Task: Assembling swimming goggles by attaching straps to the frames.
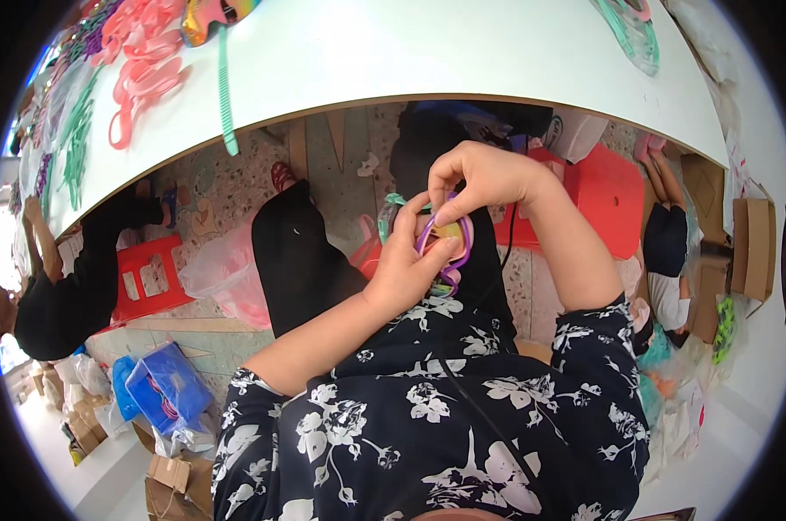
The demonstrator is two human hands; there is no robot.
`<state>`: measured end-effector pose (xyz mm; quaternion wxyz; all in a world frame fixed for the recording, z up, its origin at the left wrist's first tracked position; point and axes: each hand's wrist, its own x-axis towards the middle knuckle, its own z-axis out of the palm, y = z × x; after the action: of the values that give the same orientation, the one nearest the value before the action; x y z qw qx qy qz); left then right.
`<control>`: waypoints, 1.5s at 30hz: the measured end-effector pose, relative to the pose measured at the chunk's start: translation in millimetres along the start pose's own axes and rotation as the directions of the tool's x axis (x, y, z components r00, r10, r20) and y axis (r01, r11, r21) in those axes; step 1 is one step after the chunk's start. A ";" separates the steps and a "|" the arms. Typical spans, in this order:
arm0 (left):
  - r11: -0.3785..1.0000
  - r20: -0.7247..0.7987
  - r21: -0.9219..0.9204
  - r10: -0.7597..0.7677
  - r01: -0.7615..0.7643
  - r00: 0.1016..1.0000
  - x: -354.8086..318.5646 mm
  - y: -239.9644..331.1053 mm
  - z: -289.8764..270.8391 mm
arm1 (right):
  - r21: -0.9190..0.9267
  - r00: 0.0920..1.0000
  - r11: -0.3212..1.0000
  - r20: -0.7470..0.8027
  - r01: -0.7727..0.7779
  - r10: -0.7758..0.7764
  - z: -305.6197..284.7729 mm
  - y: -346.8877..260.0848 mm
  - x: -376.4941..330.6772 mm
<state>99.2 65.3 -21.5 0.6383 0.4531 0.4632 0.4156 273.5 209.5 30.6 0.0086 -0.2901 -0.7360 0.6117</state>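
Your 2 hands meet in front of your lap, below the near edge of the white desk [428,52]. Your left hand [406,269] cradles a small purple frame [455,247] from beneath, thumb pressed against its lower rim. Your right hand [484,174] comes over the top, fingers [452,207] curled down and pinching the frame's upper edge. Both hands are closed on it; the frame sits between the right fingertips above and the left thumb below. A green strip [391,213] shows just left of the frame, behind your left hand. On the desk, well apart, lie pink pieces [141,69] and a green strap [226,95] hanging over the edge. A red stool [614,200] stands on the floor to your right.
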 end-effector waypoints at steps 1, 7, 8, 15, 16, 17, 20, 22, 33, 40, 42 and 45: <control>1.000 -0.008 0.018 -0.015 0.015 1.000 1.2 -2.4 -0.3 | -0.020 0.988 0.995 -0.122 0.094 -0.095 7.2 14.9 -3.7; 0.986 -0.025 -0.059 -0.155 0.154 0.988 4.5 6.0 0.9 | 0.233 0.672 0.958 -0.737 0.164 0.064 85.1 34.4 -55.3; 0.991 -0.031 -0.027 -0.134 0.133 0.990 4.9 3.6 1.2 | 0.322 0.715 0.934 -0.689 0.152 0.121 98.5 29.1 -61.3; 0.989 0.062 -0.068 -0.127 0.131 0.990 6.7 -0.4 -4.7 | 0.504 0.629 0.785 -0.752 0.359 0.196 143.0 26.9 -55.4; 0.987 0.097 -0.094 -0.121 0.131 0.988 7.4 -2.1 -7.7 | 0.513 0.636 0.764 -0.751 0.393 0.178 142.4 29.1 -57.7; 0.984 0.130 -0.123 -0.114 0.130 0.985 8.0 -3.9 -10.6 | 0.521 0.644 0.741 -0.749 0.424 0.158 141.3 30.9 -59.9; 0.980 0.187 -0.146 -0.109 0.137 0.976 5.8 -8.0 -13.9 | 0.544 0.677 0.748 -0.715 0.380 0.176 138.9 41.5 -65.0; 0.981 0.207 -0.133 -0.109 0.138 0.972 1.3 -8.7 -12.9 | 0.584 0.677 0.705 -0.708 0.403 0.199 143.6 48.3 -64.1; 0.714 0.107 0.622 0.330 -0.322 0.938 -1.5 11.1 -13.9 | 0.643 0.673 0.679 -0.679 0.353 0.294 145.5 35.0 -61.6; 0.640 0.035 0.686 0.447 -0.347 0.894 -10.3 29.5 -3.9 | 0.607 0.673 0.724 -0.687 0.326 0.273 142.5 32.5 -57.8; 0.602 0.039 0.719 0.464 -0.347 0.885 -8.2 29.5 -3.5 | 0.601 0.670 0.734 -0.689 0.315 0.277 142.1 31.1 -57.3; 0.557 0.055 0.752 0.481 -0.353 0.875 -7.9 30.7 -1.5 | 0.591 0.663 0.746 -0.696 0.307 0.278 142.2 30.7 -56.2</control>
<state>92.5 65.6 9.5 0.2417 0.7348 0.5186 0.3643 280.8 60.2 -13.8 0.4182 -0.4851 -0.3989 0.6563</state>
